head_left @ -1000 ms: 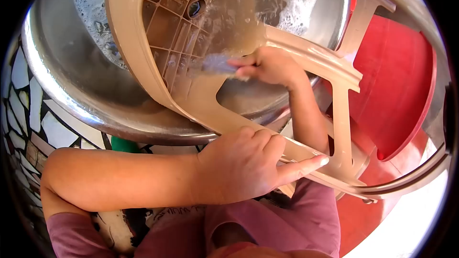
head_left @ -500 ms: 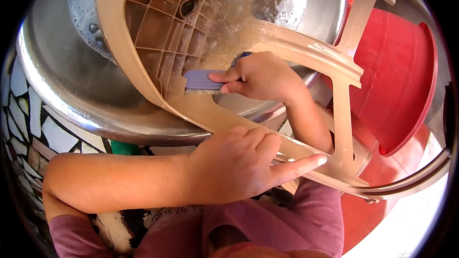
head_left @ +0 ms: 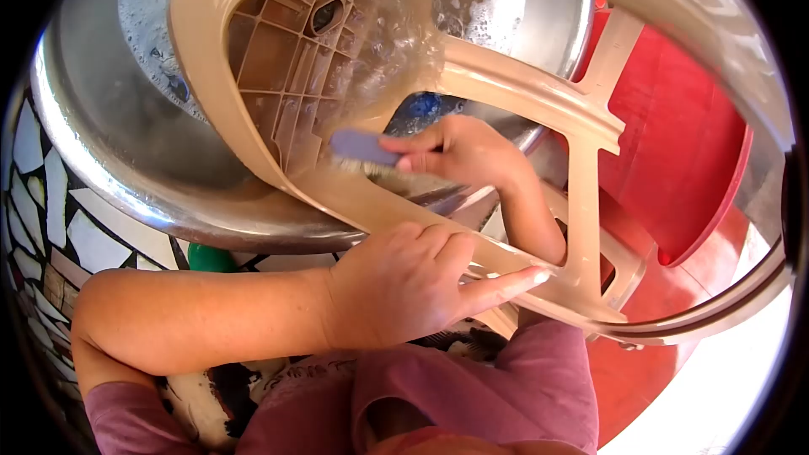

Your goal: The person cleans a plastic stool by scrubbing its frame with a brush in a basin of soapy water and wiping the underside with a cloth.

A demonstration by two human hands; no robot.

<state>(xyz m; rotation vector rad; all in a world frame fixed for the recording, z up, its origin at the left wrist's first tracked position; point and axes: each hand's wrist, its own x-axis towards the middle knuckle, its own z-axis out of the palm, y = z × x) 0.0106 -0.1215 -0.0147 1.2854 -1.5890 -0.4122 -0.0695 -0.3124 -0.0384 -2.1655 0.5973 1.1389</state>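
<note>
My left hand grips the near edge of a beige plastic chair, its index finger stretched out along the frame. The chair lies tilted over a large metal basin, its ribbed underside partly in soapy water. Through the chair frame reaches my right hand, which pinches a purple brush with pale bristles facing down. The brush is just over the inner frame beside the ribbed part, slightly blurred; whether the bristles touch is hard to tell.
A red tub stands at the right, behind the chair's legs. Something blue shows through an opening of the chair. A green object sits under the basin's rim, by the mosaic floor. Foam floats in the basin.
The brush first came down and left with my right hand, then tilted. The chair has shifted slightly left, and its curved upper frame now shows more. My left hand moved slightly left with it.
</note>
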